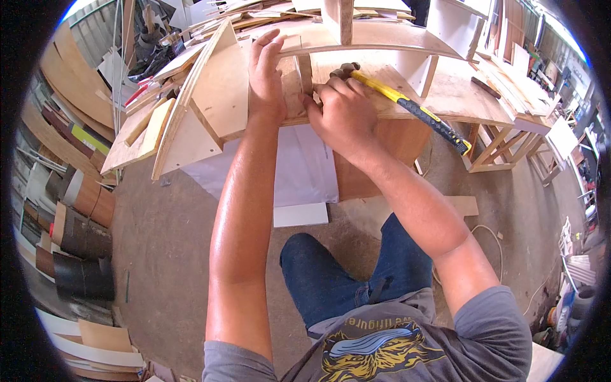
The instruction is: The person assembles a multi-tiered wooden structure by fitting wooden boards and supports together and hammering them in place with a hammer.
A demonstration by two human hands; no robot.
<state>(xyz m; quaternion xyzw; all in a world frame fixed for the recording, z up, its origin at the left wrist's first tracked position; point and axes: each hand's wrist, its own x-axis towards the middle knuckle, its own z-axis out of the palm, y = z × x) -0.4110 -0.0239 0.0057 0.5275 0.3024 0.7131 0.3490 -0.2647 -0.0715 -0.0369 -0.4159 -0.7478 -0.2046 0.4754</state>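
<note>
A curved plywood frame (394, 39) with upright dividers lies on the wooden worktop (458, 105). My left hand (266, 79) rests against the frame's left part, fingers extended and apart. Beside a small upright wooden block (304, 73), my right hand (344, 111) has its fingers curled, thumb and index finger near the block's lower end; what they hold, if anything, is hidden. A hammer with a yellow and black handle (414, 108) lies just beyond and to the right of my right hand, its head behind the knuckles.
Wood strips and offcuts (254, 16) are piled behind the frame. Angled plywood panels (191, 108) stand at the left. A wooden trestle (493, 149) stands at the right. Boards and rolls line the left wall, and a thin cord (493, 239) lies on the floor.
</note>
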